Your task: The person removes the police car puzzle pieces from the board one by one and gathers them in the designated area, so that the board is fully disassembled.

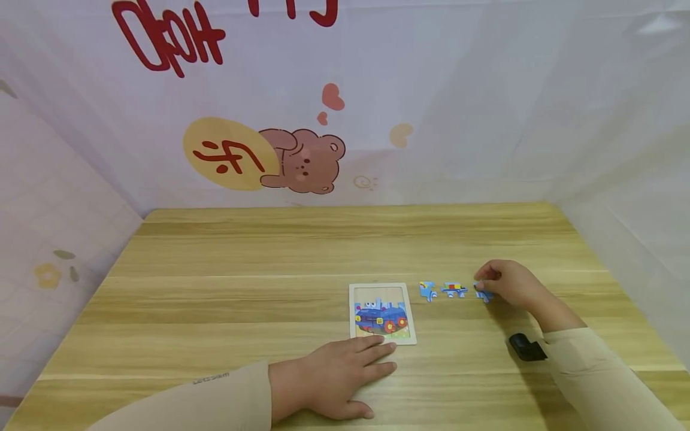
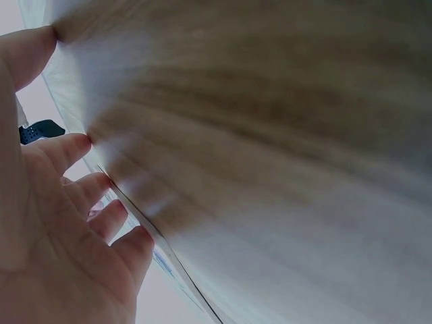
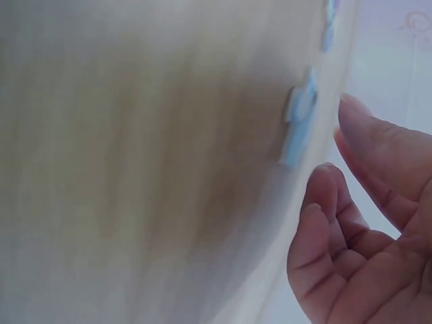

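Note:
My left hand point(image 1: 345, 374) lies with spread fingers on the table, its fingertips at the lower edge of a white-framed jigsaw puzzle point(image 1: 351, 311). The puzzle shows a blue vehicle with eyes, and its upper part is bare board. In the left wrist view, the fingers point(image 2: 101, 216) reach the frame's thin edge. To the right of the puzzle, three loose jigsaw pieces lie in a row: a left piece point(image 1: 427, 290), a middle piece point(image 1: 454, 290) and a right piece point(image 1: 483, 293). My right hand point(image 1: 514, 284) is at the right piece, fingers bent; the right wrist view shows a piece point(image 3: 300, 125) flat on the table beside the fingertips.
A small black object point(image 1: 525, 347) shows by the right sleeve, above the wooden table point(image 1: 242, 251). White cloth with a printed bear point(image 1: 309, 161) hangs behind the table, and pale cloth walls stand at both sides.

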`<state>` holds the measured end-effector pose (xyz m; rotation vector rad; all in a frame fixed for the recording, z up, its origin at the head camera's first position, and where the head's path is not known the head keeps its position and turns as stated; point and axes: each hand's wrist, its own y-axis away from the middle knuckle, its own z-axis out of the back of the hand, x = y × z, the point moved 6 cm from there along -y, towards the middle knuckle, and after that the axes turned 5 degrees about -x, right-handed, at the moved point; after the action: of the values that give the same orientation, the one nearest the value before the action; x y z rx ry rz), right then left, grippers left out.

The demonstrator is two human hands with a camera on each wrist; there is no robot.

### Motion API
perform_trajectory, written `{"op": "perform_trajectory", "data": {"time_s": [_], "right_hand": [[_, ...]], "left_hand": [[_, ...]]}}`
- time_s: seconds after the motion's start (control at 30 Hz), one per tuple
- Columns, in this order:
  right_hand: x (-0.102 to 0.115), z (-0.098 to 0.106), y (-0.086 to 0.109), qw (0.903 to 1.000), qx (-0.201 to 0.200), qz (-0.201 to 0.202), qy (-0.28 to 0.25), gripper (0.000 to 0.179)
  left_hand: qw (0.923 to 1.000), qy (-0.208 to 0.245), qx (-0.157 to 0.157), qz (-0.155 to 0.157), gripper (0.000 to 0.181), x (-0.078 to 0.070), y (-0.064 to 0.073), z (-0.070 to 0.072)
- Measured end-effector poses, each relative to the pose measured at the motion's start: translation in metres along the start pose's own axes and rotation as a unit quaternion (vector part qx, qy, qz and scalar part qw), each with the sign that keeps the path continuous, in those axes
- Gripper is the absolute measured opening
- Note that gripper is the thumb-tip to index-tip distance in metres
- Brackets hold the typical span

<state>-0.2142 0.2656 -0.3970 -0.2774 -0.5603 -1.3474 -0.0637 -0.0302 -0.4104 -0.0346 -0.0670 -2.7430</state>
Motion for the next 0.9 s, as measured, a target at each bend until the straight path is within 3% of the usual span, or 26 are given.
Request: {"op": "perform_trajectory", "data": {"time_s": [0.23,0.57,0.9], "right_hand": [[0.014,0.006,0.000,0.9993,-0.036,-0.004,-0.006,0.025],[0.051,0.008,-0.001,0.9960,-0.079,0.035,-0.023,0.023],[0.082,-0.008,-0.001,0.9936,-0.070,0.042,-0.078,0.023]], "left_hand": [[1.0000,0.001,0.004,0.002,0.070,-0.001,0.000,0.000],[0.9999,-0.010,0.005,0.003,0.070,-0.001,-0.001,0.001],[0.9999,-0.008,0.005,0.005,0.070,-0.001,0.000,0.002]]}}
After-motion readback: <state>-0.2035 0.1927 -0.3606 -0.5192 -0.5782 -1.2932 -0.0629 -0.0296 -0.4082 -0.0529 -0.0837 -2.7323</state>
